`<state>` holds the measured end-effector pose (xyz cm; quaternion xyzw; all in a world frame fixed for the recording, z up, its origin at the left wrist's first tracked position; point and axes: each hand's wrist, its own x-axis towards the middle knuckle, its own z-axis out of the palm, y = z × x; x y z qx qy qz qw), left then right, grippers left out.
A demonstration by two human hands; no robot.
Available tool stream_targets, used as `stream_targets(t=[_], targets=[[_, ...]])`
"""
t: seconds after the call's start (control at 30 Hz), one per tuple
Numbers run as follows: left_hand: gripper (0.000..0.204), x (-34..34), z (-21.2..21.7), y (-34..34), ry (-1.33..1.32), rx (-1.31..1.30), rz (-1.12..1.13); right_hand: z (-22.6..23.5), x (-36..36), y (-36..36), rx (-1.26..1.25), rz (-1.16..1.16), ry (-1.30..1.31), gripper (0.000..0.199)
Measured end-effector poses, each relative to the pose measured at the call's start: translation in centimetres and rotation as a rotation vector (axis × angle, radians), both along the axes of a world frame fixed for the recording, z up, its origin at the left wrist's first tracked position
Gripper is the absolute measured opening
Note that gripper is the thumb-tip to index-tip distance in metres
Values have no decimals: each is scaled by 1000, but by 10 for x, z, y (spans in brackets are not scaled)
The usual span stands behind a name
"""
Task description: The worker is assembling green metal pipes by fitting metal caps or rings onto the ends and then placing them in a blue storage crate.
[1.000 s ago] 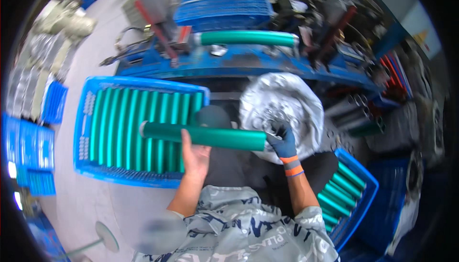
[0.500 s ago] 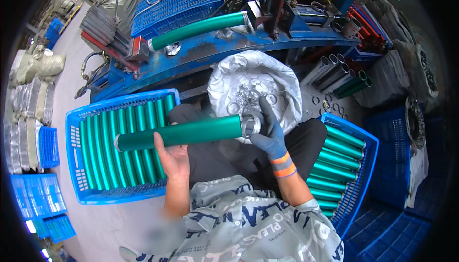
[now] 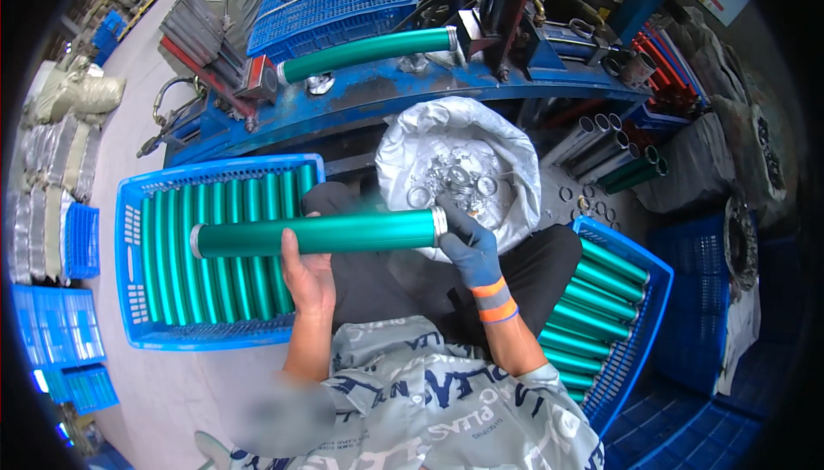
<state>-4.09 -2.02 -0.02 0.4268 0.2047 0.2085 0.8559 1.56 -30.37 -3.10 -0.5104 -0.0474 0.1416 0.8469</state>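
Head view: bare left hand (image 3: 307, 274) grips a long green metal tube (image 3: 316, 235) underneath; gloved right hand (image 3: 468, 245) pinches its silvery end. Any slackening could tip it floorward.

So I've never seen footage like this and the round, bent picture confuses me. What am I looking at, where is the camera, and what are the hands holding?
The camera sits on a person's head and looks down, so you see their own arms coming in from the bottom edge. Its very wide lens bends straight lines near the rim.

The bare left hand grips a long green tube from below, held level across the lap. The gloved right hand is at the tube's right end, on its silver cap.

On the left is a blue crate filled with the same green tubes; another blue crate on the right holds more. Ahead lies an open silver bag of small metal rings. Beyond it, a blue machine bench carries one more green tube.
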Motion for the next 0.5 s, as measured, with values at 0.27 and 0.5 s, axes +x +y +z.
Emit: stream_targets(t=[0.27, 0.5], targets=[[60, 6, -9, -19, 25, -137, 24, 17, 17, 20, -226, -43, -317, 105], [60, 10, -19, -17, 81, -88, 10, 0, 20, 28, -185, -76, -274, 95]])
